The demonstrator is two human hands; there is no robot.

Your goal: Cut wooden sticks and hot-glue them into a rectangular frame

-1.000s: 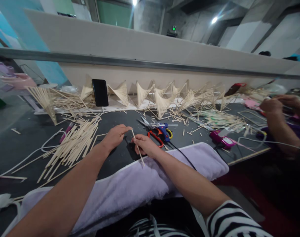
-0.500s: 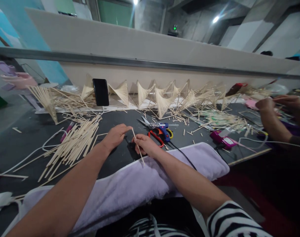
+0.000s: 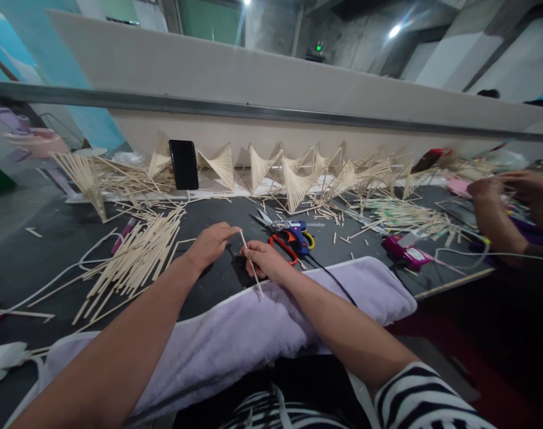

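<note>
A thin wooden stick [image 3: 252, 266] slants between my two hands over the table's front edge. My right hand [image 3: 262, 260] is closed around its middle, and the lower end sticks out over the lilac towel [image 3: 343, 280]. At the upper tip, my left hand [image 3: 215, 243] pinches with thumb and fingers; whether another stick joins there I cannot make out. Just beyond my right hand lie scissors [image 3: 283, 249] with red handles and a blue glue gun [image 3: 300, 229]. To the left of my left hand spreads a pile of loose sticks [image 3: 128, 268].
Fan-shaped stick structures [image 3: 298, 185] stand along the back wall. A black phone [image 3: 184, 165] leans upright among them. On the right are a magenta glue gun [image 3: 405, 252] with its cord and a co-worker's hands [image 3: 495, 196]. A white plug [image 3: 6, 360] lies at lower left.
Both hands keep the same hold on the stick. The whole view has shifted very slightly; nothing else has visibly moved.
</note>
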